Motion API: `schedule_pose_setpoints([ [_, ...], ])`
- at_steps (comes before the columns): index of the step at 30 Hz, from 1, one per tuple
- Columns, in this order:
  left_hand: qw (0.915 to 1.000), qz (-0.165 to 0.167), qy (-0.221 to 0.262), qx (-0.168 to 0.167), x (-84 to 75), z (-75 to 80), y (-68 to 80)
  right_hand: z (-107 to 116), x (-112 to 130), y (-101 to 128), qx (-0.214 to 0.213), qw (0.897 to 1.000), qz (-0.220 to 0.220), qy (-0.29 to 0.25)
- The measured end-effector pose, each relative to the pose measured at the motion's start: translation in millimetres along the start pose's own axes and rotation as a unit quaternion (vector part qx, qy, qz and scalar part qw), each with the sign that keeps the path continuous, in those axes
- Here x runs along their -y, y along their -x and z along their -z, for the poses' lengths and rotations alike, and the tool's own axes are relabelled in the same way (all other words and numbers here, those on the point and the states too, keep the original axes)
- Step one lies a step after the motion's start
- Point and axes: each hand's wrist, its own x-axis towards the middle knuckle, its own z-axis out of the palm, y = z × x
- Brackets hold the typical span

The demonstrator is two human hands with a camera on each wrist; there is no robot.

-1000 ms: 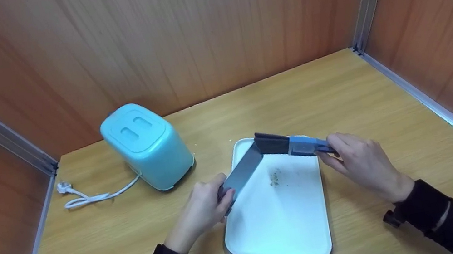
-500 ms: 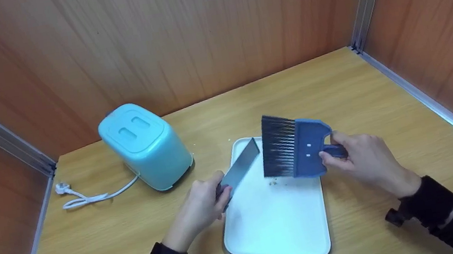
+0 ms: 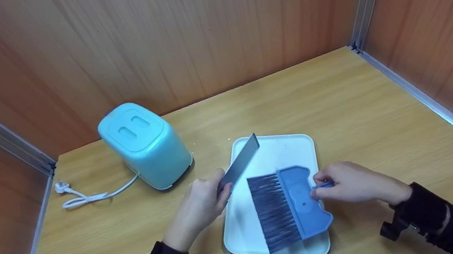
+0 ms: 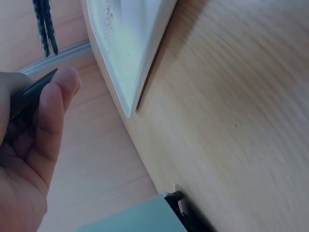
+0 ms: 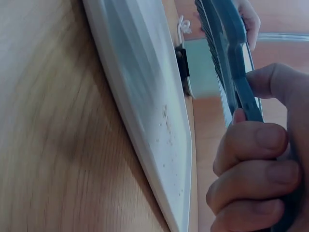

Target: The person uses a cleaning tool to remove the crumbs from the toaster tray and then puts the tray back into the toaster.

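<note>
White tray (image 3: pixel 290 148) on wooden table (image 3: pixel 340 94). Blue brush (image 3: pixel 288 208) flat over tray's near half, handle pinched in right hand (image 3: pixel 349 187), fingers curled. Grey flat tray (image 3: pixel 240 165) slanting over white tray's left edge, gripped in left hand (image 3: pixel 202 204). Teal toaster (image 3: pixel 144 145) left of white tray.

No text, label, brand or number can be read on anything here (the toaster (image 3: pixel 144 146) included).
</note>
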Motion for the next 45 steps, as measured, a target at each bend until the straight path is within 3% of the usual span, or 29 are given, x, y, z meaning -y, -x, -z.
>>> schedule_pose_setpoints([
  [4,0.9997,-0.014,-0.014,-0.012,-0.4,-2.1,0.6,-5,6,-4,0.011,1.000,-0.012,-0.010],
  [10,0.9979,-0.048,-0.034,-0.028,-1.5,-5.3,1.5,-13,10,-8,-0.031,0.999,0.007,0.017],
  [18,0.9993,-0.033,-0.017,0.008,-5.0,-3.3,2.6,-13,11,-8,-0.049,0.998,-0.029,0.022],
  [26,0.9990,-0.041,-0.013,0.011,-5.6,-2.5,3.5,-8,8,-8,-0.046,0.993,-0.103,-0.017],
  [39,0.9984,-0.050,-0.025,0.005,-6.3,-1.8,4.2,5,-6,-2,-0.104,0.989,-0.105,0.011],
  [45,0.9984,-0.050,-0.021,0.015,-4.8,-2.6,4.1,7,-8,-3,-0.106,0.987,-0.117,0.010],
])
